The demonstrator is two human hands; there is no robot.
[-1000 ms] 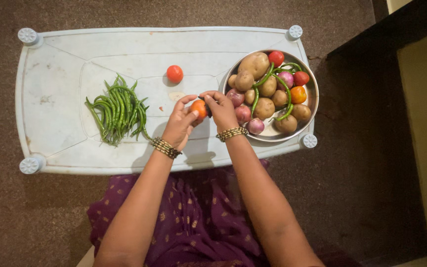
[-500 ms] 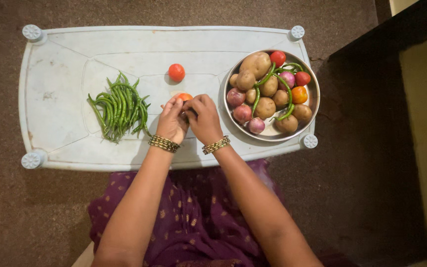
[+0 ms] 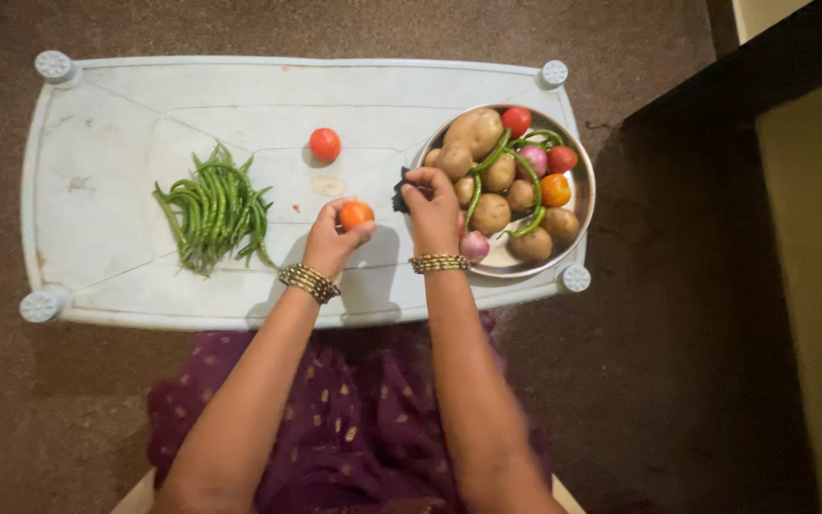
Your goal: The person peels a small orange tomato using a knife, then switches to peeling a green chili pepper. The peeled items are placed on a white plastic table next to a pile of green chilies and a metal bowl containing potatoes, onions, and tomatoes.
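Observation:
My left hand (image 3: 330, 243) grips an orange tomato (image 3: 355, 213) just above the pale blue table (image 3: 107, 190). My right hand (image 3: 433, 211) is at the left rim of the metal bowl (image 3: 577, 205), with its fingers pinched on a small dark thing (image 3: 401, 196) that I cannot identify. The bowl holds potatoes (image 3: 474, 131), red onions, tomatoes and long green chillies. A red tomato (image 3: 324, 144) lies alone on the table beyond my hands. A pile of green chillies (image 3: 211, 207) lies to the left of my left hand.
The low table stands on a brown carpet (image 3: 677, 314), and its corner caps (image 3: 576, 278) stick out. A dark ledge (image 3: 763, 67) and a yellowish wall (image 3: 820, 276) rise at the right. My purple patterned clothing (image 3: 354, 419) shows below the table's near edge.
My two hands have come apart. The right hand has moved right to the bowl's rim with the small dark thing, while the left hand keeps the orange tomato.

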